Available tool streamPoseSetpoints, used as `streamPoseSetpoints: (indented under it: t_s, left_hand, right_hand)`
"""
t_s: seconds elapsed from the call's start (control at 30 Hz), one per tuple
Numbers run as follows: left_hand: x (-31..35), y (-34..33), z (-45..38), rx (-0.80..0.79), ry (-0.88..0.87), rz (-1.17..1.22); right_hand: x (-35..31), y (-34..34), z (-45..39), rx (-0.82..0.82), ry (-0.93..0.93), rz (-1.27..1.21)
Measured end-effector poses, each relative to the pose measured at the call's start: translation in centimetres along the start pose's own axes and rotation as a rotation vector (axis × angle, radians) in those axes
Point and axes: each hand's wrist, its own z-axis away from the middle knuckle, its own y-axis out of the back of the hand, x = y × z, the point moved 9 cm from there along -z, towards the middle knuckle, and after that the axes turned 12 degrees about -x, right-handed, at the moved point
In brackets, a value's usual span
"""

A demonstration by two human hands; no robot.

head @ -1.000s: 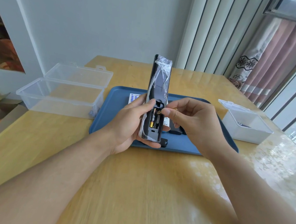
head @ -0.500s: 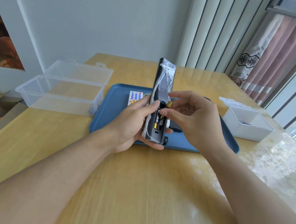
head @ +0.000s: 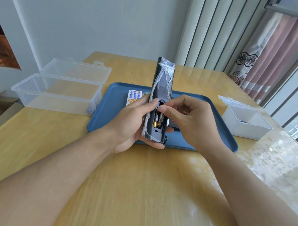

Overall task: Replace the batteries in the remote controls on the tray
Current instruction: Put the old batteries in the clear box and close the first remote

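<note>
1. the dark remote (head: pixel 161 89) is upright above the near edge of the blue tray (head: pixel 214 120), back facing us; it's wrapped in crinkly clear plastic, and the battery bay low on the back is open
2. two batteries (head: pixel 158 120) sit side by side in that bay, black with gold ends
3. left hand (head: pixel 135 122) is wrapped around the remote's lower half, thumb along the bay's edge; right hand (head: pixel 189 118) has its fingers curled, fingertips pressing on top of the batteries; can't tell if it's pinching one
4. a white remote (head: pixel 133 96) with blue and orange buttons lies flat on the tray behind the left hand
5. open clear box (head: pixel 58 93) sits left of the tray, small white box (head: pixel 245 122) to the right, both just off the tray's edges; bare wooden table (head: pixel 140 191) in front of the tray
</note>
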Motion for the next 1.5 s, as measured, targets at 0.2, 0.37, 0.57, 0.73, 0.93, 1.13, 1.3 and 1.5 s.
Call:
streamPoseSetpoints:
  t_s: [0.2, 0.37, 0.57, 0.73, 0.93, 1.13, 1.3, 1.5]
  left_hand:
    - [0.1, 0.2, -0.1, 0.010, -0.034, 0.012]
    - [0.5, 1.0, -0.2, 0.072, -0.113, 0.032]
    - [0.9, 1.6, -0.1, 0.116, -0.165, 0.001]
    - [1.1, 2.0, 0.0, 0.164, -0.190, -0.006]
    - [1.6, 2.3, 0.2, 0.190, -0.218, -0.032]
    - [2.6, 2.9, 0.4, 0.210, -0.254, -0.063]
    - [3.2, 4.0, 0.8, 0.299, -0.278, -0.019]
    - [3.6, 5.9, 1.1, 0.435, -0.310, -0.022]
  right_hand:
    - [-0.3, 0.2, 0.1, 0.019, 0.044, 0.065]
    - [-1.2, -0.3, 0.3, 0.023, 0.153, 0.312]
    - [-1.2, -0.5, 0.2, 0.007, 0.210, 0.465]
    - [-1.9, -1.3, 0.4, 0.007, 0.285, 0.665]
    - [-3.4, -2.8, 1.1, 0.006, 0.359, 1.009]
    - [-3.2, -3.8, 1.3, -0.013, 0.325, 1.054]
    - [-2.5, -1.4, 0.9, 0.029, 0.172, 0.743]
    - [0.1, -2.1, 0.5, -0.318, -0.121, 0.887]
